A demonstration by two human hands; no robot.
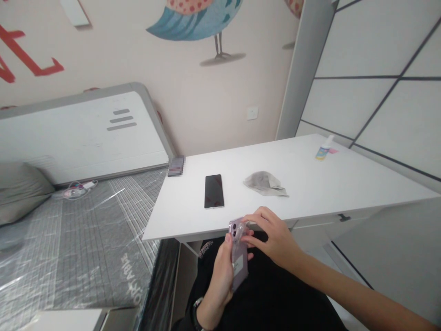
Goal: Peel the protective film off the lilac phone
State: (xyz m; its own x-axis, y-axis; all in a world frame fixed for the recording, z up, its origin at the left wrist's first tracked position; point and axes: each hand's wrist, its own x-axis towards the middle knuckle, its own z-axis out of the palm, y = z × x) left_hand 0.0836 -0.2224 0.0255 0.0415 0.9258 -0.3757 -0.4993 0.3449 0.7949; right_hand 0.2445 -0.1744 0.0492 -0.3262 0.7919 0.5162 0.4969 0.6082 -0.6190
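Lower middle: left hand grips purple phone (cameras up, long axis near-vertical); right hand pinches its top corner.

Small item at our counter's far left corner: blurred, we cannot identify | bottle label: too small to read | lilac phone: our left hand covers its left edge | bed: cut off at left
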